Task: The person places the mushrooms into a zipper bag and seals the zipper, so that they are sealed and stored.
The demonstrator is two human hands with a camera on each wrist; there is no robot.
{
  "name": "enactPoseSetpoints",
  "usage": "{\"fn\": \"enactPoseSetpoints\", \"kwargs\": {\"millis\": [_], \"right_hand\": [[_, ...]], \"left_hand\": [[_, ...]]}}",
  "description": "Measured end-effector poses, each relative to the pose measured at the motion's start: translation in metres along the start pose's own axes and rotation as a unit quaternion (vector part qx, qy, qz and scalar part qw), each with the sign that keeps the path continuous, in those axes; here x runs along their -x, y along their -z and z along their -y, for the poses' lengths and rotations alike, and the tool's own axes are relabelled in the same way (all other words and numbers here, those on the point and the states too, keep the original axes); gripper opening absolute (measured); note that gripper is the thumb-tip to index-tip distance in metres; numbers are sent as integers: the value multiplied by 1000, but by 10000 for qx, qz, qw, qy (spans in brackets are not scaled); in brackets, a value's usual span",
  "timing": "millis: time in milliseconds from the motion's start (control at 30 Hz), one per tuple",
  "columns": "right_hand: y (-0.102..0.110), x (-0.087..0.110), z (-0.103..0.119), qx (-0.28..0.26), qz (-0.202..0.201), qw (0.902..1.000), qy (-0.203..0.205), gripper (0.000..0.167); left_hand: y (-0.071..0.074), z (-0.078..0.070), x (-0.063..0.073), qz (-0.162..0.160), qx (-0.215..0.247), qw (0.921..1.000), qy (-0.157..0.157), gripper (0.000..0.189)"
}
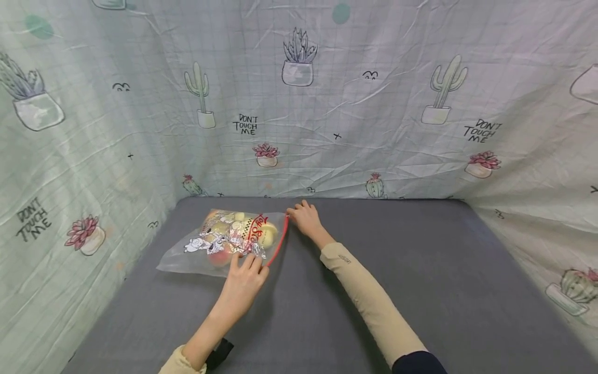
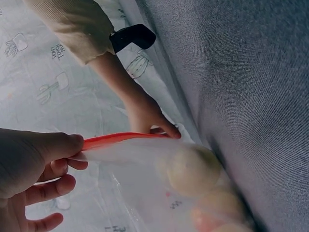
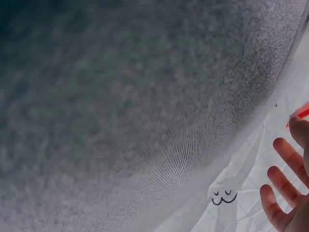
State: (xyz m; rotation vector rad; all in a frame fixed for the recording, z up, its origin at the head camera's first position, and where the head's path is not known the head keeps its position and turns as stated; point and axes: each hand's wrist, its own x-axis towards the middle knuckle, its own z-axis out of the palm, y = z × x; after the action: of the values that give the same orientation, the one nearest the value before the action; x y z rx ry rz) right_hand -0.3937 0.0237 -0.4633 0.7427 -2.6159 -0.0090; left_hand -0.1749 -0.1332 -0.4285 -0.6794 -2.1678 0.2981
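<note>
A clear zip bag (image 1: pixel 187 259) with a red zip edge (image 1: pixel 280 241) and printed cartoon figures lies on the left part of the grey table. Several round, fruit-like items (image 1: pixel 266 235), yellowish and reddish, show through its plastic. My left hand (image 1: pixel 245 283) pinches the near end of the red edge between thumb and fingers. At the far end of that edge, my right hand (image 1: pixel 306 219) pinches the corner. In the left wrist view the red strip (image 2: pixel 120 138) runs taut between both hands, with a pale round item (image 2: pixel 193 170) below it inside the bag.
The grey table (image 1: pixel 444 270) stretches to the right of the bag. A cloth printed with potted cacti (image 1: pixel 299 119) hangs behind it and along both sides. A black strap piece (image 1: pixel 219 354) sits at my left wrist.
</note>
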Motion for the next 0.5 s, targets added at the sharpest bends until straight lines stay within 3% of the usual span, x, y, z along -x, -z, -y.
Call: {"fn": "enactPoseSetpoints", "kwargs": {"millis": [500], "right_hand": [[2,9,-3,-171,-226,9993,231,20]], "left_hand": [[-3,-2,0,8,31,9999,130,19]]}}
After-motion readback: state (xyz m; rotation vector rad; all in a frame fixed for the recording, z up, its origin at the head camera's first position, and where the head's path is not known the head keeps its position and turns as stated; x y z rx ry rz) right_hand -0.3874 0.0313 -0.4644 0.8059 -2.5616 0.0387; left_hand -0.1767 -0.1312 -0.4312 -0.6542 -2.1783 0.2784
